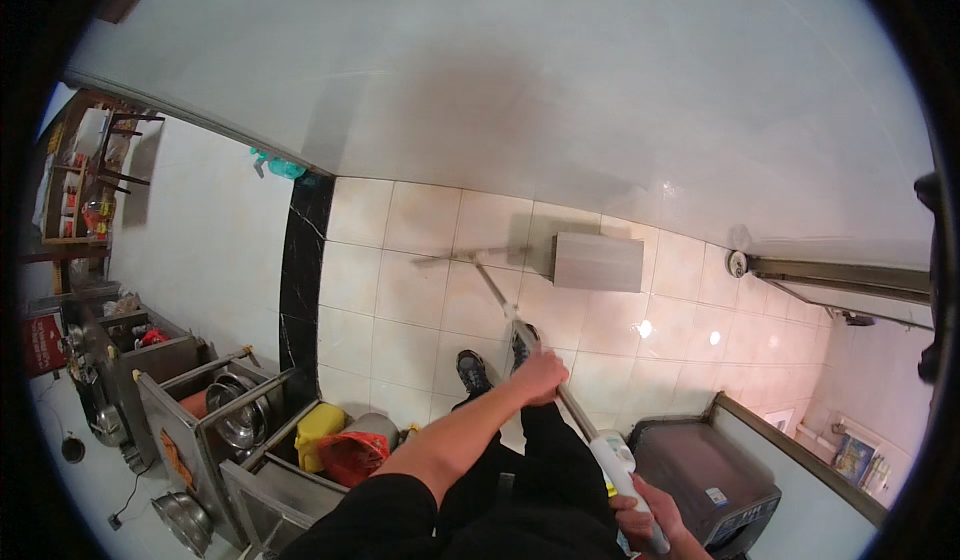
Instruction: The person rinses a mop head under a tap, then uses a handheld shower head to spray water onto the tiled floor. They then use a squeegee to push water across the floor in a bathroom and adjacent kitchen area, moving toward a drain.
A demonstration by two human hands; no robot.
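A long-handled mop [495, 288] slants across the middle of the view, its wide, flat head [469, 255] blurred on the tiled floor. Around the pole, partway down, my left hand [543, 377] is closed. Lower in the view, my right hand [646, 513] grips the mop's white plastic handle [616, 464], which has a small panel on top. My two dark shoes [472, 372] stand on the tiles behind the mop head. Just right of the head is a grey box-like block [598, 262] on the floor.
A white wall [600, 109] runs along the far side. A dark-lidded washing machine [701, 470] stands at lower right. Steel racks with metal bowls [238, 413], a yellow jug [319, 434] and a red-bag-lined bin [356, 453] line the left. A black threshold [304, 282] crosses the floor.
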